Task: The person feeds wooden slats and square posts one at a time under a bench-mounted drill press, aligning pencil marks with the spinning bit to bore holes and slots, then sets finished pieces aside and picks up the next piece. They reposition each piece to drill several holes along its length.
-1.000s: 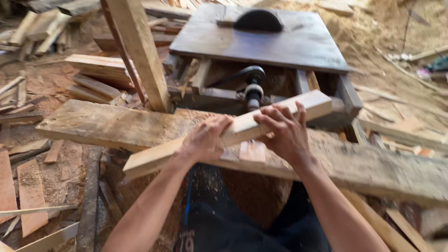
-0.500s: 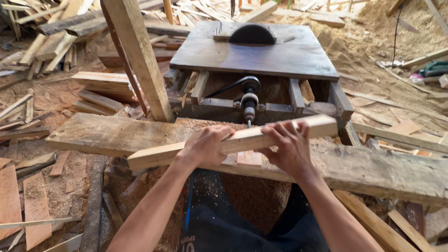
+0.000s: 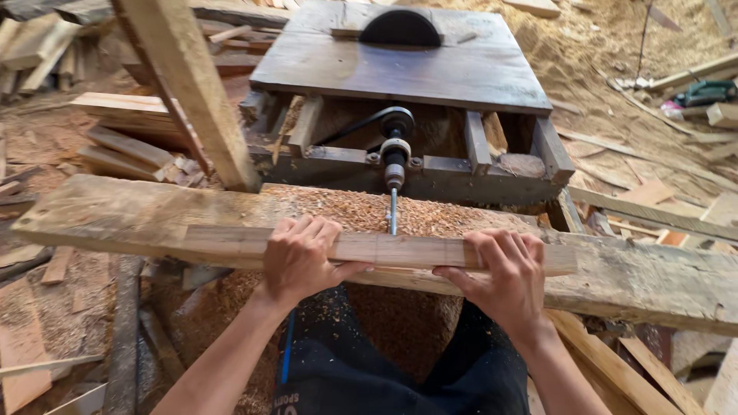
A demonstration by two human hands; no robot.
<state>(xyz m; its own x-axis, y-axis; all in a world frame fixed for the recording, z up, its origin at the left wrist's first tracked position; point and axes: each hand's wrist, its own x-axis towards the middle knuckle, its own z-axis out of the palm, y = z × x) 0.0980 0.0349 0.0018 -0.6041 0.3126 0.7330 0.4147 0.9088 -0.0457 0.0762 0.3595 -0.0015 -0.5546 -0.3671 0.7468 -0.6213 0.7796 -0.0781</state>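
Both hands are clamped on the stick [image 3: 380,251] now, left hand [image 3: 301,257] and right hand [image 3: 501,275] with fingers curled over its top. A second ago it sat tilted, right end up toward the saw table [image 3: 400,65]; now it lies flat and level along the big plank [image 3: 123,215], right in front of the drill bit [image 3: 393,211] that pokes out from the chuck [image 3: 394,150]. The bit's tip looks to be touching the stick's far edge, between the hands. Sawdust [image 3: 338,207] is piled on the plank behind.
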